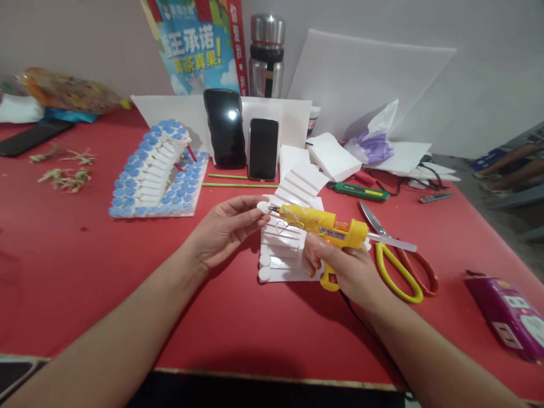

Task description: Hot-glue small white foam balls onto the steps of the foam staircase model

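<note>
Between thumb and fingers, my left hand pinches a small white disc. My right hand grips a yellow hot glue gun, its nozzle at the disc's right side; whether they touch I cannot tell. A clear glue stick pokes out of the gun's back. Under both hands lies a white stepped model, partly hidden, with two white discs at its lower left corner. Farther left stands a similar curved staircase model covered with blue and white discs.
Scissors and a green utility knife lie to the right, with a purple power socket beyond. Two phones lean on a white board at the back. A metal thermos stands behind. Dried twigs lie left.
</note>
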A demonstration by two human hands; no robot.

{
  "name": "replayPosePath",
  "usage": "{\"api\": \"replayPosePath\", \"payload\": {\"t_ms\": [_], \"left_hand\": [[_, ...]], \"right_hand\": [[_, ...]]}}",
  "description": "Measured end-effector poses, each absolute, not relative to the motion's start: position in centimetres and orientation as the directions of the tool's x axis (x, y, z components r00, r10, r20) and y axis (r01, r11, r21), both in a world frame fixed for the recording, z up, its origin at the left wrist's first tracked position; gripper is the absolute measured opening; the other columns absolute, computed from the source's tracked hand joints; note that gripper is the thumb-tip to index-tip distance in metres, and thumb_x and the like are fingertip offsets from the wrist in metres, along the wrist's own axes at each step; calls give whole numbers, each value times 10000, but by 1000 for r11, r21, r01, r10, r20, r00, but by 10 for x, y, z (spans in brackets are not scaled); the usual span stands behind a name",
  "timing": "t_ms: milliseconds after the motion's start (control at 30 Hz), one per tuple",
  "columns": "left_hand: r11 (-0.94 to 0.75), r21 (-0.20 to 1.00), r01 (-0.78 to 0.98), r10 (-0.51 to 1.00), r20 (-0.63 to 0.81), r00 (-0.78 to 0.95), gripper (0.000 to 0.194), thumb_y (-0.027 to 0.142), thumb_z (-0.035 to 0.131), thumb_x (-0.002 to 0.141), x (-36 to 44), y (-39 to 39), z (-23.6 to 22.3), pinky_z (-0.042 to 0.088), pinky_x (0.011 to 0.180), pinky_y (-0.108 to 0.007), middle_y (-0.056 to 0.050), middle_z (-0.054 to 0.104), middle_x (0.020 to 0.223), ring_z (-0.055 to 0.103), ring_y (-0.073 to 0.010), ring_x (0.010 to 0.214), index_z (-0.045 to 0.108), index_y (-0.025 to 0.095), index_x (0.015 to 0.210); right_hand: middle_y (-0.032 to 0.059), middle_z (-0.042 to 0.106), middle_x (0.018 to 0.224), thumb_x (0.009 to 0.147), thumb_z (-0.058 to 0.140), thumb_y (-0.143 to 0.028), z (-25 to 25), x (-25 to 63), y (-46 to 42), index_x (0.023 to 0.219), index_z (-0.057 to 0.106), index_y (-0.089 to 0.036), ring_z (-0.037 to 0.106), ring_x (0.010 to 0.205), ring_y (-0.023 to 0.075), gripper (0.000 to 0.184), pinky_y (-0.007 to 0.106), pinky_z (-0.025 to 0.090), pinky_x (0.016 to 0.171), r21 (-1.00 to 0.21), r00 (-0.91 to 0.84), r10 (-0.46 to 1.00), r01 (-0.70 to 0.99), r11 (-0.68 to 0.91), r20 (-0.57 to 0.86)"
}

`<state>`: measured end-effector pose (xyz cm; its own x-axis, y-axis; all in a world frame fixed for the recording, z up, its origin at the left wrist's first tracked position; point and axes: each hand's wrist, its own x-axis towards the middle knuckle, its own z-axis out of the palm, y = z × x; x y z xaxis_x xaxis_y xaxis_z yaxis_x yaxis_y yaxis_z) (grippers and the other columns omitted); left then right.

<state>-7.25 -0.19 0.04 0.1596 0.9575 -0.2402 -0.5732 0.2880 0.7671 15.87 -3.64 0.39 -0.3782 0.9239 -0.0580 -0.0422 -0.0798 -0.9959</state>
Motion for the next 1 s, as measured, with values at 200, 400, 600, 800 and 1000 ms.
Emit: {"api": "replayPosePath", "payload": {"t_ms": [200,400,600,800,1000], "left_hand": [[235,778,-583,971,-219,100,254,55,934,666,-74,-1,2,635,736,-158,-47,800,867,744,-108,753,832,120,890],[212,844,-492,975,-217,47,244,118,952,657,-81,-2,13,600,688,-129,-25,791,867,716,-86,734,831,143,868],[296,933,-204,955,-287,70,279,246,940,731,-92,-30,12,599,637,-232,-42,777,838,719,-146,711,809,184,970],[124,981,146,986,-138,89,214,342,852,832,-87,-51,3,580,767,-312,-64,762,927,713,-188,833,778,194,968],[-245,848,471,968,190,162,143,311,723,936,-87,-52,-2,546,806,-318,-65,722,1027,690,-193,899,761,216,1037]], "right_hand": [[-4,557,586,948,690,-565,5,158,-35,614,588,-217,561,579,174,494,351,422,616,-996,-372,926,-39,-78,-58],[-8,569,607,950,705,-517,8,163,-32,638,606,-211,585,581,170,448,351,443,620,-992,-349,937,-119,-41,3],[-15,531,617,997,665,-434,12,169,-27,640,597,-207,581,578,160,429,347,439,609,-977,-308,949,-212,6,73],[-13,536,613,1006,662,-410,14,170,-27,646,603,-205,579,571,162,418,351,436,599,-971,-310,947,-240,7,84],[-9,547,617,1017,644,-416,13,170,-26,638,607,-208,589,586,165,434,354,440,610,-979,-307,948,-201,23,85]]}}
